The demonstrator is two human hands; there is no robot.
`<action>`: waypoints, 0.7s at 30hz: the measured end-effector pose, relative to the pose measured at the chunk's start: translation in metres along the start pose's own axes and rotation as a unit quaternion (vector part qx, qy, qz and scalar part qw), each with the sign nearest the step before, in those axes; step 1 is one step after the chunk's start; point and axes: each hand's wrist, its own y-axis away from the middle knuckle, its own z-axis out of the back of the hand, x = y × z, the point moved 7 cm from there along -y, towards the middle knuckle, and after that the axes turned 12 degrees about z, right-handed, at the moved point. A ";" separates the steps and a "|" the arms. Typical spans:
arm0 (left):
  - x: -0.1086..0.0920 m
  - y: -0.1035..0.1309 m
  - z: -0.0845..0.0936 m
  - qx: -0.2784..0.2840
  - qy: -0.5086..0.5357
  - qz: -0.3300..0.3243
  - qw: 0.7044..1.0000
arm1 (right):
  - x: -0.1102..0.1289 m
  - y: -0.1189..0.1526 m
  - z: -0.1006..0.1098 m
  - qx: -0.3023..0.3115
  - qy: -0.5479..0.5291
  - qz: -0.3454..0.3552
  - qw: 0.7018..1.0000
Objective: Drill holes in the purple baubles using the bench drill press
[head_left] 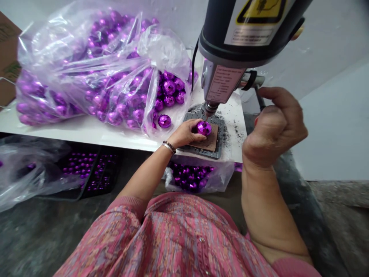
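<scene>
Left hand (186,134) pinched purple ball (204,129) beneath drill chuck (211,110) — presumably for steadiness; right hand (275,125) gripped lever (260,98), ball's two o'clock (feed control, likely).

I see a white table (72,129) with a pale wall (178,13) rising behind it. To the table's right, another pale wall surface (343,127) comes down to a rough, grey-brown surface (340,200). In front of the table I make out a dark grey floor (37,234), mottled and dull; the light is soft above the tabletop, dimmer beneath.
</scene>
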 end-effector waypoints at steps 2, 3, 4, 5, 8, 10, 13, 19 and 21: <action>0.001 0.000 0.000 -0.003 -0.002 0.000 1.000 | -0.001 0.001 0.000 -0.018 0.003 0.006 1.000; 0.001 0.000 -0.001 -0.005 -0.004 0.001 1.000 | -0.002 0.003 0.000 -0.026 0.004 0.009 1.000; 0.002 0.000 -0.001 -0.006 -0.005 0.001 1.000 | -0.003 0.006 0.000 -0.031 0.005 0.011 0.999; 0.002 0.000 -0.001 -0.007 -0.004 0.001 1.000 | -0.005 0.010 -0.001 -0.033 0.006 0.011 0.999; 0.001 0.000 -0.001 -0.007 -0.002 -0.006 1.000 | -0.011 0.023 -0.003 -0.024 0.003 0.009 1.000; 0.001 -0.001 -0.002 -0.002 0.001 -0.008 1.000 | -0.011 0.025 -0.003 -0.028 0.001 0.008 1.000; 0.001 -0.001 -0.003 0.003 0.012 0.003 1.000 | -0.001 0.005 -0.001 -0.037 0.004 0.007 0.999; 0.001 0.017 0.005 -0.007 0.036 0.028 0.999 | 0.004 -0.073 -0.015 0.047 -0.028 -0.084 0.995; 0.002 0.034 0.011 -0.012 0.030 0.009 0.999 | 0.000 -0.083 -0.018 0.054 -0.050 -0.123 0.990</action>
